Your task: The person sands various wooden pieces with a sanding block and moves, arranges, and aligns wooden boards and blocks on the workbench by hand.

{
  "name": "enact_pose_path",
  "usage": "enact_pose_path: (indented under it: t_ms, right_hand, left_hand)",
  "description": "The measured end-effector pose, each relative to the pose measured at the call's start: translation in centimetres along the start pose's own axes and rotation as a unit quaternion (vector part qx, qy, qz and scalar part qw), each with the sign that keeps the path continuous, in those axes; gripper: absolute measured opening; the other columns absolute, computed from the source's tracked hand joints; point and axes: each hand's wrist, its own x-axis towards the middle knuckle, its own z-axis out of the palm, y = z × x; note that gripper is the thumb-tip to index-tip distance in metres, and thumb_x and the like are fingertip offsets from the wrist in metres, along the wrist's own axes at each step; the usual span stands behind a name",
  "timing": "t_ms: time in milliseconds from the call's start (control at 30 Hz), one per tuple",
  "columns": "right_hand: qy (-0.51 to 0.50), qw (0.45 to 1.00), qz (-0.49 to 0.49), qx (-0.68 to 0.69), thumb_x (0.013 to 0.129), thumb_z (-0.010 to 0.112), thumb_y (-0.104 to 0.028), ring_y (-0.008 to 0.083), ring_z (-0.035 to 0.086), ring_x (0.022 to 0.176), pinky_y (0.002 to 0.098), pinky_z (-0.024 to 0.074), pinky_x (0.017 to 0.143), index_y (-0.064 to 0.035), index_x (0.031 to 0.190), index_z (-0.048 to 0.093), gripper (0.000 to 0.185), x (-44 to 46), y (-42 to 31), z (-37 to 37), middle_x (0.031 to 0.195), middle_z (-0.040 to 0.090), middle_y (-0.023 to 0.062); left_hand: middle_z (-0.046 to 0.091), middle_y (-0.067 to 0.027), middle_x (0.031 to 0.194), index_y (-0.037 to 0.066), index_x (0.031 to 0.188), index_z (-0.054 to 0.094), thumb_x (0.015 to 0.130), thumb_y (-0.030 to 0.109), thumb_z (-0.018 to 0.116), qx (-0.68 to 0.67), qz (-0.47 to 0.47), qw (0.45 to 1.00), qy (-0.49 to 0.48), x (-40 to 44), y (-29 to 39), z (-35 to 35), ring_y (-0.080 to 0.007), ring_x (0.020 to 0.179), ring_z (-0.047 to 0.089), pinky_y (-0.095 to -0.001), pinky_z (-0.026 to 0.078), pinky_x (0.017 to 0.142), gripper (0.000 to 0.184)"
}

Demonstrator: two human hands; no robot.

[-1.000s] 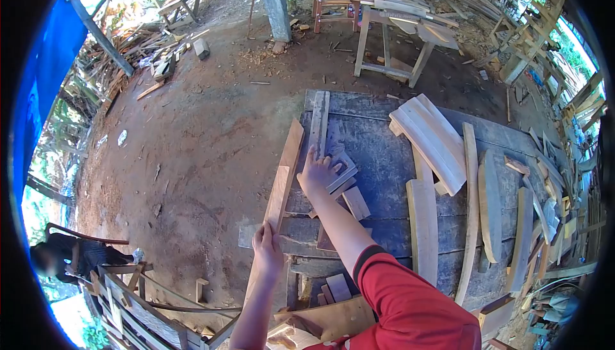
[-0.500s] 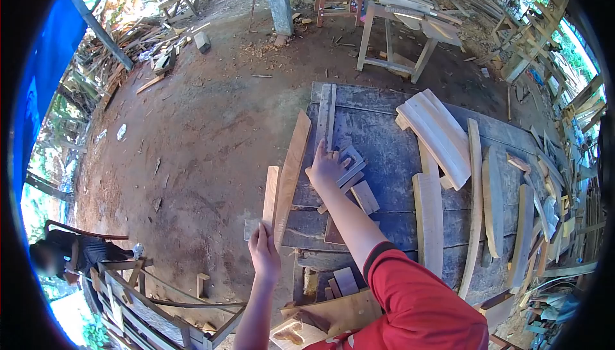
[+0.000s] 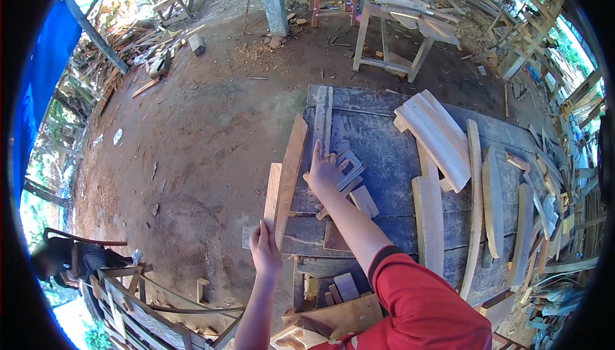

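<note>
My left hand [image 3: 264, 250] is closed on the lower end of a short wooden board [image 3: 271, 190] at the table's left edge. A longer wooden board [image 3: 293, 170] leans along its right side, tilted away from me. On the worktable, my right hand [image 3: 325, 174] has its index finger stretched forward and its thumb apart. That fingertip is near the lower end of a pale wooden strip [image 3: 324, 116]. Beside the hand lies a grey angled piece [image 3: 351, 165], partly covered by the fingers. A small wooden block [image 3: 364, 200] rests behind my right wrist.
The dark plank worktable [image 3: 391, 151] carries a stacked pale wooden piece [image 3: 435, 138], a thick board [image 3: 429, 222] and a long curved slat [image 3: 473, 202]. A person [image 3: 73, 260] sits at the lower left near a wooden frame [image 3: 134, 299]. A post [image 3: 271, 4] stands ahead.
The short board in my left hand has shifted slightly forward and right against the longer one. My right hand stays almost in place. The view has moved a little.
</note>
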Motion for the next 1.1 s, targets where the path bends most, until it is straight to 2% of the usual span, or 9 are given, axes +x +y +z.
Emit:
enact_pose_path:
  t_ms: [267, 467, 633, 667, 733, 833, 867, 967, 1100]
  right_hand:
    - [0.047, 0.999, 0.011, 0.014, 0.065, 0.072, -0.033, 0.0346, 0.036, 0.120, 0.0649, 0.0180, 0.096, -0.0070, 0.140, 0.001, 0.107, -0.6, 0.1, 0.9, 0.121, 0.047, 0.0230]
    - [0.011, 1.000, 0.001, 0.002, 0.065, 0.072, -0.034, 0.0320, 0.036, 0.120, 0.0665, 0.0153, 0.096, -0.0065, 0.140, 0.004, 0.105, -0.6, 0.2, 0.1, 0.119, 0.048, 0.0210]
    - [0.042, 0.996, -0.074, 0.013, 0.069, 0.069, -0.043, 0.0298, 0.032, 0.124, 0.0676, 0.0134, 0.096, -0.0080, 0.140, 0.008, 0.100, -1.3, 2.4, -0.2, 0.121, 0.048, 0.0186]
    - [0.044, 0.996, -0.074, 0.012, 0.069, 0.069, -0.043, 0.0298, 0.032, 0.124, 0.0676, 0.0134, 0.096, -0.0080, 0.140, 0.008, 0.100, -1.3, 3.1, -0.3, 0.121, 0.048, 0.0186]
    - [-0.026, 0.995, -0.076, -0.056, 0.074, 0.062, -0.049, 0.0232, 0.032, 0.125, 0.0687, 0.0123, 0.096, -0.0086, 0.140, 0.011, 0.093, -2.5, 4.5, -2.2, 0.126, 0.045, 0.0100]
    - [-0.009, 0.991, -0.122, -0.054, 0.077, 0.057, -0.051, 0.0214, 0.032, 0.125, 0.0666, 0.0133, 0.098, -0.0082, 0.140, 0.013, 0.088, -3.7, 8.4, -2.5, 0.127, 0.044, 0.0093]
    - [-0.007, 0.991, -0.113, -0.072, 0.080, 0.053, -0.052, 0.0203, 0.034, 0.124, 0.0648, 0.0165, 0.097, -0.0077, 0.139, 0.016, 0.083, -4.2, 9.7, -2.6, 0.126, 0.045, 0.0096]
    - [-0.037, 0.994, -0.070, -0.071, 0.080, 0.053, -0.051, 0.0218, 0.035, 0.123, 0.0627, 0.0200, 0.097, -0.0062, 0.137, 0.022, 0.079, -6.9, 13.8, -4.8, 0.126, 0.046, 0.0099]
    - [-0.037, 0.996, -0.048, -0.062, 0.080, 0.053, -0.047, 0.0220, 0.031, 0.126, 0.0604, 0.0195, 0.099, -0.0055, 0.135, 0.027, 0.073, -10.9, 19.8, -4.6, 0.131, 0.041, 0.0097]
  left_hand:
    - [0.050, -0.0211, 0.109, -0.006, 0.121, 0.045, 0.086, 0.003, 0.045, -0.003, 0.044, 0.999, -0.001, 0.0, 2.1, 0.9, -0.0335, 0.100, 0.049, -0.0366, 0.040, 0.087, 0.036]
    - [0.050, -0.0208, 0.109, -0.006, 0.122, 0.044, 0.086, 0.001, 0.044, 0.002, 0.041, 0.999, -0.011, 0.3, 1.5, 1.3, -0.0335, 0.100, 0.049, -0.0365, 0.041, 0.086, 0.036]
    - [0.050, -0.0206, 0.108, -0.006, 0.122, 0.045, 0.086, 0.001, 0.045, -0.019, 0.031, 0.999, -0.008, 1.0, 1.7, 1.8, -0.0333, 0.099, 0.049, -0.0364, 0.041, 0.085, 0.037]
    - [0.050, -0.0206, 0.108, -0.006, 0.122, 0.045, 0.086, 0.001, 0.045, -0.020, 0.033, 0.999, -0.007, 1.2, 1.8, 1.9, -0.0333, 0.099, 0.049, -0.0364, 0.041, 0.085, 0.037]
    - [0.050, -0.0208, 0.109, -0.007, 0.122, 0.044, 0.085, 0.001, 0.046, -0.010, 0.040, 0.999, -0.014, 1.2, 2.0, 2.0, -0.0334, 0.098, 0.050, -0.0367, 0.042, 0.085, 0.037]
    - [0.050, -0.0215, 0.110, -0.006, 0.121, 0.045, 0.085, 0.001, 0.045, -0.010, 0.067, 0.998, -0.006, 1.5, 1.9, 2.6, -0.0341, 0.098, 0.050, -0.0367, 0.042, 0.085, 0.037]
    - [0.050, -0.0215, 0.110, -0.006, 0.121, 0.045, 0.085, 0.001, 0.045, -0.009, 0.066, 0.998, -0.007, 1.5, 2.0, 2.8, -0.0341, 0.098, 0.050, -0.0367, 0.042, 0.085, 0.037]
    - [0.050, -0.0197, 0.111, -0.003, 0.123, 0.045, 0.085, 0.005, 0.048, -0.040, 0.061, 0.997, -0.028, 2.1, 3.4, 3.2, -0.0337, 0.102, 0.048, -0.0369, 0.040, 0.088, 0.039]
    - [0.051, -0.0194, 0.110, -0.002, 0.124, 0.044, 0.085, 0.007, 0.049, -0.019, 0.076, 0.995, -0.067, 3.4, 5.4, 4.9, -0.0339, 0.101, 0.049, -0.0377, 0.041, 0.087, 0.040]
